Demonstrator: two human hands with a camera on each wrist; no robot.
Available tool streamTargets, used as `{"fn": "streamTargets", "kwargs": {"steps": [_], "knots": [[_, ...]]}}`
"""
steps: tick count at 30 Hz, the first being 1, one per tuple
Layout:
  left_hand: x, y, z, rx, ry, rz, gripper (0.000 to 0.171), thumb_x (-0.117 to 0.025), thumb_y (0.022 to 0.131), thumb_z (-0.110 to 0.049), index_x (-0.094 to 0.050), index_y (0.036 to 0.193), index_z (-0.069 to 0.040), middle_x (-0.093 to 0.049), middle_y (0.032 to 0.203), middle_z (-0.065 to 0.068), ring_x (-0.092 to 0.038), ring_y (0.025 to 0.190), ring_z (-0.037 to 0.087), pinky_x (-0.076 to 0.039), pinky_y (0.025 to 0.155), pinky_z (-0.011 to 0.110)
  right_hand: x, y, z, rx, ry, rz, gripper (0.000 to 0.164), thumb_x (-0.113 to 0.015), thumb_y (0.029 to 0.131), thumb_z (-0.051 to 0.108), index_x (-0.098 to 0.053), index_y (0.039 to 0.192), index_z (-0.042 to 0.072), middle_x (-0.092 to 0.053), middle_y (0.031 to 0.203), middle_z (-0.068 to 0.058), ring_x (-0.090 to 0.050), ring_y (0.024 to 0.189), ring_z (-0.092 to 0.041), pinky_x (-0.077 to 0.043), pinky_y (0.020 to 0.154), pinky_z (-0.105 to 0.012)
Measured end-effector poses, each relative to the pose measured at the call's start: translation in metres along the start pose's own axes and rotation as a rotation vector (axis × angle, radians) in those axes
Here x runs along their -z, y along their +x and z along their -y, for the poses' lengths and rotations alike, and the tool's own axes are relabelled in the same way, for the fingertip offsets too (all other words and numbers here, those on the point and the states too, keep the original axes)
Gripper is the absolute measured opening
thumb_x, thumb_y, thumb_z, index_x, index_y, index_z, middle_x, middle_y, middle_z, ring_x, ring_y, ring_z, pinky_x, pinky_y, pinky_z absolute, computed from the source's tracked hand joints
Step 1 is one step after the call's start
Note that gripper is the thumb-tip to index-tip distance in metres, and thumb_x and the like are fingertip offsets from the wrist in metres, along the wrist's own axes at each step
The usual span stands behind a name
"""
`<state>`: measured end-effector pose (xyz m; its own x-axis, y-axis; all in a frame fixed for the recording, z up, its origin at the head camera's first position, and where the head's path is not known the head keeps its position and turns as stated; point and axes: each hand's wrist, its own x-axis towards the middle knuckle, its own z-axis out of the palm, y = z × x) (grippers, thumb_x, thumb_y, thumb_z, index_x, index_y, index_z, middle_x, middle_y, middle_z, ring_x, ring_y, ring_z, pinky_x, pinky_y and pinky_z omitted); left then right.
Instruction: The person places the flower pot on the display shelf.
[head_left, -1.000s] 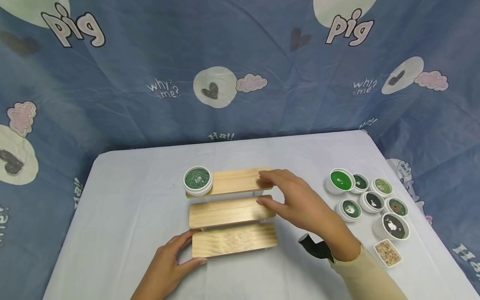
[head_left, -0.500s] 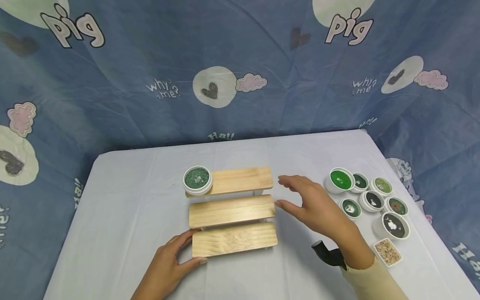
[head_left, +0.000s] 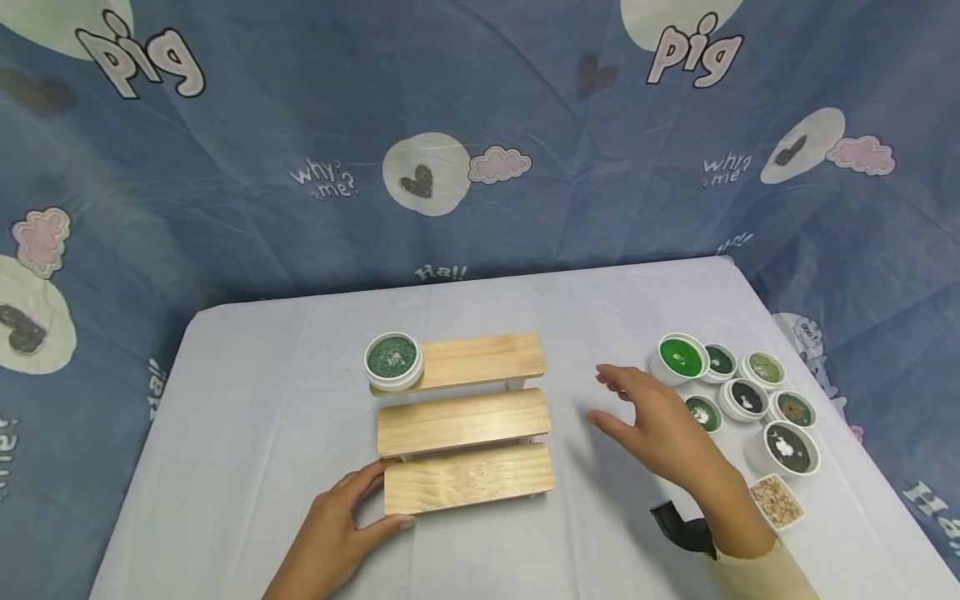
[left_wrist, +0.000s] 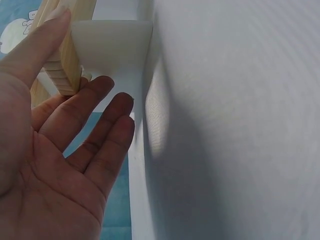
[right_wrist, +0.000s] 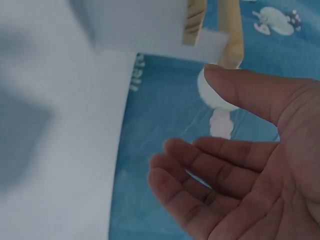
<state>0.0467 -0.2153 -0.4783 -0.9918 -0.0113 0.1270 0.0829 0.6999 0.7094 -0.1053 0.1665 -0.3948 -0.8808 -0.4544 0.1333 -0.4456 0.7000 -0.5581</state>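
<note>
A three-tier wooden display stand (head_left: 465,419) with pale planks and white supports stands mid-table. At the left end of its lowest plank, my left hand (head_left: 335,527) holds the plank between thumb and index finger. The left wrist view shows the thumb on the plank's (left_wrist: 70,60) edge, the other fingers spread beside the white support (left_wrist: 112,47). A round white tub (head_left: 393,361) with a speckled green top sits at the left end of the top tier. My right hand (head_left: 663,429) is over the table between stand and tubs, fingers loosely bent, holding nothing.
Several white tubs with green or dark tops cluster at the right, including a bright green tub (head_left: 681,358) and a dark tub (head_left: 787,450). A small square dish (head_left: 777,502) of beige bits lies in front. A blue printed cloth (head_left: 480,100) hangs behind the white table (head_left: 247,433).
My right hand has left the right end of the stand and moved right toward the tubs. The left hand keeps its hold on the lowest plank, and the stand stays put.
</note>
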Motion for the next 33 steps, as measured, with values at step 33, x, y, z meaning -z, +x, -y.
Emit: {"fn": "streamTargets", "kwargs": {"steps": [33], "knots": [[0.000, 0.002, -0.002, 0.038, -0.024, 0.018, 0.067, -0.094, 0.076, -0.038, -0.068, 0.135, -0.021, -0.074, 0.124, -0.005, -0.065, 0.121, 0.024, -0.052, 0.100, 0.053, 0.023, -0.045, -0.067, -0.461, -0.184, -0.086, 0.082, -0.081, 0.091, 0.030, -0.043, 0.144, -0.020, -0.046, 0.140, -0.046, -0.041, 0.129, -0.064, -0.034, 0.107, -0.074]]}}
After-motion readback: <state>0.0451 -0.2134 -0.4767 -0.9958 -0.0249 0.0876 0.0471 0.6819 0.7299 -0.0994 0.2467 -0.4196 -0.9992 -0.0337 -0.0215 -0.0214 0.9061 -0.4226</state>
